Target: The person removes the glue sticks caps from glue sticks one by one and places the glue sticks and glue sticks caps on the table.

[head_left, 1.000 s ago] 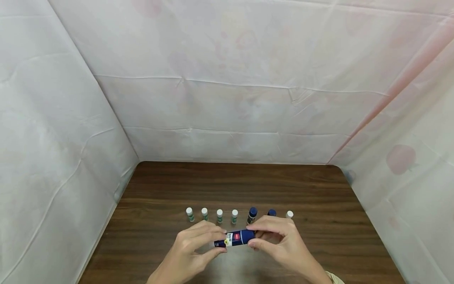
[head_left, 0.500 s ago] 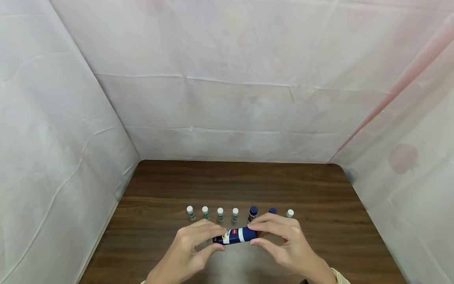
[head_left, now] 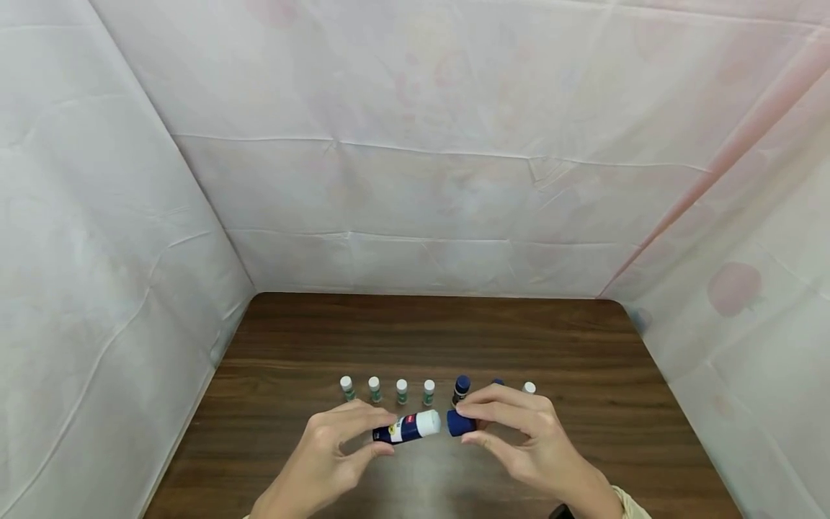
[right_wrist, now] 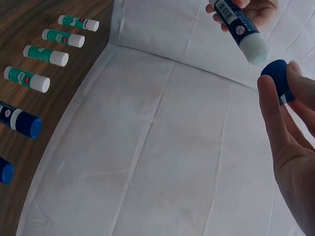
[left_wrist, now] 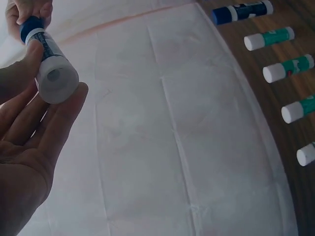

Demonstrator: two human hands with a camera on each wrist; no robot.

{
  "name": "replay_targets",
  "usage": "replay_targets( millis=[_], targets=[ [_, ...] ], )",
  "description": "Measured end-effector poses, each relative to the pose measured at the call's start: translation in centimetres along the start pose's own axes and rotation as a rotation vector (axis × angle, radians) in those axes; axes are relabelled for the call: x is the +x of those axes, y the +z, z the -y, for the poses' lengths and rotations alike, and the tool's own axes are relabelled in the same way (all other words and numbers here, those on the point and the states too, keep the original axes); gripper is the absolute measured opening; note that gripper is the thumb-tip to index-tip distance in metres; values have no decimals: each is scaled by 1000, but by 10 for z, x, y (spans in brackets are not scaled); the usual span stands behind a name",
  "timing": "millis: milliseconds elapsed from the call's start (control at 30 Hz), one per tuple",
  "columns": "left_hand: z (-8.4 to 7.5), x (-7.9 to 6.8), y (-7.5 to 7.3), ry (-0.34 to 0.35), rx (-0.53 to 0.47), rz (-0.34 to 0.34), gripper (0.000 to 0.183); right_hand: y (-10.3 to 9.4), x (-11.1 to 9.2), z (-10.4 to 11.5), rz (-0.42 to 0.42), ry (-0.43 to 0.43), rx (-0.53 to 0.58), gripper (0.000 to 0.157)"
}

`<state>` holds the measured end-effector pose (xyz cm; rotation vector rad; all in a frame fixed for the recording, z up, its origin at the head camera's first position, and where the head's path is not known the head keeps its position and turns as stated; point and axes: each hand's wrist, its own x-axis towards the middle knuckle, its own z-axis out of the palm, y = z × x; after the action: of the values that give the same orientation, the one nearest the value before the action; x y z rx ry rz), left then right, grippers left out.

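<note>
My left hand (head_left: 331, 454) pinches a dark blue glue stick (head_left: 407, 427) by its base end, between thumb and fingers. The stick lies nearly level above the table, its white uncapped end facing right. A small gap separates that end from the blue cap (head_left: 461, 423), which my right hand (head_left: 525, 440) pinches between thumb and fingers. In the right wrist view the glue stick (right_wrist: 238, 27) points its pale tip toward the cap (right_wrist: 277, 77). Seen from the left wrist, the stick's round white base (left_wrist: 57, 81) faces the camera.
Several glue sticks stand in a row on the brown wooden table (head_left: 415, 339): small green ones with white caps (head_left: 402, 391) at left, blue-capped ones (head_left: 462, 388) and a white-capped one (head_left: 529, 388) at right. White cloth walls (head_left: 421, 267) enclose the table.
The cap has come off the glue stick. My left hand has shifted left with the stick, baring its white end, while the right hand holds the cap almost in place.
</note>
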<state>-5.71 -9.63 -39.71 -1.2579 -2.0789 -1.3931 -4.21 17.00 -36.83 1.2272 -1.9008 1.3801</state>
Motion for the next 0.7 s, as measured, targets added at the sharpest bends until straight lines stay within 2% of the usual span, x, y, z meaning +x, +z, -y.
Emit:
replay_targets(
  millis=[100,233,467,700],
  targets=[
    [4,-6,0,-37,26,-32,24,-3,-1,0,5,-4,-15,27],
    [7,-13,2,-96,77,-58,24,-8,-4,1,12,33,-55,26],
    [13,-23,1,-155,144,-111,30,-12,-11,1,17,81,-123,23],
    [28,-40,-4,-226,150,-148,38,-20,-38,-7,41,180,-210,36]
  ],
)
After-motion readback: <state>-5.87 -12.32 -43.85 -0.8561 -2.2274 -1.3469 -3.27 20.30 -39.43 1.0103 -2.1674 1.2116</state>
